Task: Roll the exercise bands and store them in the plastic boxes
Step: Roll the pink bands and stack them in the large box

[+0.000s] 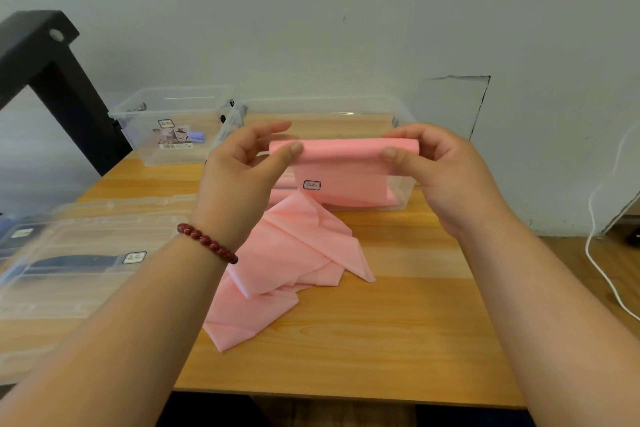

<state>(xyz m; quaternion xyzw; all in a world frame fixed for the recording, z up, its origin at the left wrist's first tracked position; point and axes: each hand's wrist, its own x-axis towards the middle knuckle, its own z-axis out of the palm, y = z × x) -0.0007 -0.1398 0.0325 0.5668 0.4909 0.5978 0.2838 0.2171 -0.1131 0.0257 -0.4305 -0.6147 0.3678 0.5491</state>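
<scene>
A pink exercise band point(343, 147) is held up above the wooden table, its top end rolled into a short flat roll. My left hand point(249, 166) pinches the roll's left end between thumb and fingers. My right hand point(436, 163) pinches its right end the same way. The band's loose length point(287, 260) hangs down and lies crumpled on the table in front of me. Behind the roll stands a clear plastic box point(405, 191), open on top. A second clear box point(145, 114) sits at the back left with a small purple-blue item inside.
At the left lies a clear box lid point(79, 243) over a box with a dark band inside. A black frame point(52, 73) rises at the far left. A white cable point(599, 253) runs down the floor at the right. The table's front edge point(346, 395) is near me.
</scene>
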